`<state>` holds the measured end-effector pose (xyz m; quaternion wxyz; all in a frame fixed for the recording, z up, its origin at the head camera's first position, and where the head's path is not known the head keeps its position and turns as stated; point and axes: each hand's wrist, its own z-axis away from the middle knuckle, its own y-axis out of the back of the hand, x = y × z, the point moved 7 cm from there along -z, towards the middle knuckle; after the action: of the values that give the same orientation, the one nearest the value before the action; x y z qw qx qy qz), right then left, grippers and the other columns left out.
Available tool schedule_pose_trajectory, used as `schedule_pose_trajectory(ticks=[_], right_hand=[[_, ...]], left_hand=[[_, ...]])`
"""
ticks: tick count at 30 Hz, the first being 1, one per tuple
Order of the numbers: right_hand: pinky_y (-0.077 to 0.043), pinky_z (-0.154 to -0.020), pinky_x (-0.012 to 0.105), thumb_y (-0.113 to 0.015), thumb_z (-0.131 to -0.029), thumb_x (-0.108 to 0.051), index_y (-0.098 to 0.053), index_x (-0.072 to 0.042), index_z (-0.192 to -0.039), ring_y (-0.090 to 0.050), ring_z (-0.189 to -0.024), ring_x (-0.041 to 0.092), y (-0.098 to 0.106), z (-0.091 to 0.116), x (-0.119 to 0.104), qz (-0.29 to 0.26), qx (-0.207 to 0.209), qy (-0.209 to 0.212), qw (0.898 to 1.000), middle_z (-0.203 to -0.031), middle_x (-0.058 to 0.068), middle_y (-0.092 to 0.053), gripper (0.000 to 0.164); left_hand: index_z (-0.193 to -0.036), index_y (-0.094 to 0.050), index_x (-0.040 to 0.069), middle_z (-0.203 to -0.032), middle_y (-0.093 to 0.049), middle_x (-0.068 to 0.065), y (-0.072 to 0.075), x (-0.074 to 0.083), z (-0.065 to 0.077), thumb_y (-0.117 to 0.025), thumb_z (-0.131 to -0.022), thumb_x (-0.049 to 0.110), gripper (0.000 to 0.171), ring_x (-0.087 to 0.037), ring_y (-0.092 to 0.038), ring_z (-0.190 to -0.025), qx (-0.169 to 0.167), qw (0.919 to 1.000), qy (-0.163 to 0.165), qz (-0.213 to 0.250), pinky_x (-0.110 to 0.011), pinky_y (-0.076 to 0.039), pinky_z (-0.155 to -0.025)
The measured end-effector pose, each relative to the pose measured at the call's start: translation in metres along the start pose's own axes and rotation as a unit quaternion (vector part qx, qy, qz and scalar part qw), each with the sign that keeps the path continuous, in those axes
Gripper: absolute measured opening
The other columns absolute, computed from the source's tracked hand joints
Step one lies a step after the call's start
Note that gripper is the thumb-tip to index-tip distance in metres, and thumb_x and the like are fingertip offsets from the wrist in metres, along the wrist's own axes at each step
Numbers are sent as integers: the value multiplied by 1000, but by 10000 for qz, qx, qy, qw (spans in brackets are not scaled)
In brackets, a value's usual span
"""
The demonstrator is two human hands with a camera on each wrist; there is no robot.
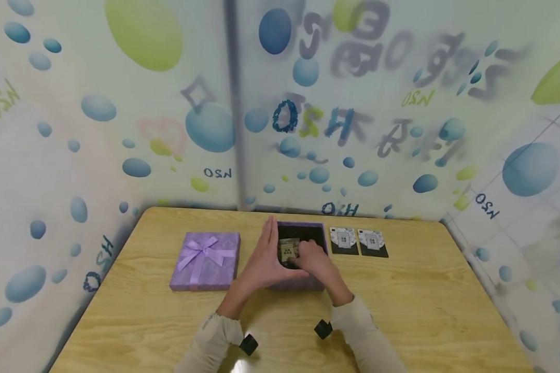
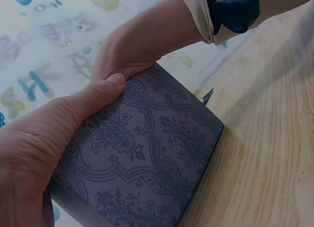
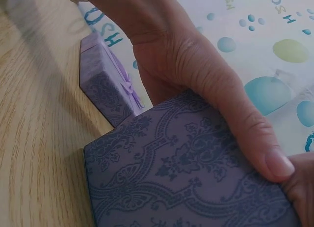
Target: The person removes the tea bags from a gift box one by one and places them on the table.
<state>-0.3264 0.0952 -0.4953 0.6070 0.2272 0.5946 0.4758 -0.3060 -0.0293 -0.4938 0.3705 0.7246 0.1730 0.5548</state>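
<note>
A purple patterned box (image 1: 301,284) with a black inside stands lidless before me. My left hand (image 1: 260,261) rests against its left side, fingers straight and thumb stretched along the front rim. My right hand (image 1: 313,258) reaches into the box with curled fingers at the right edge of a small packet (image 1: 288,252) with a gold label; the fingertips are partly hidden. From the left wrist, the box's front wall (image 2: 142,143) shows, with the left thumb (image 2: 100,92) at its upper edge. In the right wrist view, that thumb (image 3: 250,128) meets the right hand (image 3: 301,187).
The purple lid (image 1: 205,261) with a ribbon bow lies left of the box. Two flat black-and-white square packets (image 1: 344,241) lie side by side to its right. All stand on a wooden table (image 1: 424,305) that ends at a printed curtain wall (image 1: 284,129).
</note>
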Motion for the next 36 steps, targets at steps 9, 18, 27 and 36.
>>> schedule_pose_trajectory(ticks=[9, 18, 27, 36], right_hand=[[-35, -50, 26, -71, -100, -20, -57, -8, -73, -42, -51, 13, 2, 1, 1, -308, -136, -48, 9994, -60, -1, -44, 33], [-31, -47, 26, -74, -98, -19, -51, -13, -63, -36, -47, 11, 1, -3, 4, -335, -369, -108, 9987, -55, -3, -39, 42], [-28, -45, 25, -73, -99, -17, -45, -16, -58, -32, -44, 9, 3, -1, 1, -539, -307, 18, 9981, -52, -5, -35, 50], [-32, -45, 26, -72, -98, -16, -52, -12, -61, -37, -45, 12, 2, -1, 3, -541, -100, -114, 9984, -53, -3, -39, 43]], left_hand=[[-162, 25, 21, -171, 26, 2, 2, 2, -2, -84, -68, 78, 154, -26, 9, -161, 2, 10000, -72, -62, -53, -20, -126], [-161, 27, 26, -169, 29, 8, 0, -2, -4, -82, -67, 80, 154, -17, 14, -160, -33, 10000, 6, -35, -50, -17, -127], [-161, 27, 25, -169, 30, 6, 2, 0, -4, -82, -67, 79, 154, -23, 12, -161, -22, 9999, 23, -125, -51, -17, -127], [-161, 26, 24, -169, 29, 7, 0, 0, -2, -83, -67, 79, 154, -16, 16, -159, -144, 9998, 132, -60, -50, -16, -128]])
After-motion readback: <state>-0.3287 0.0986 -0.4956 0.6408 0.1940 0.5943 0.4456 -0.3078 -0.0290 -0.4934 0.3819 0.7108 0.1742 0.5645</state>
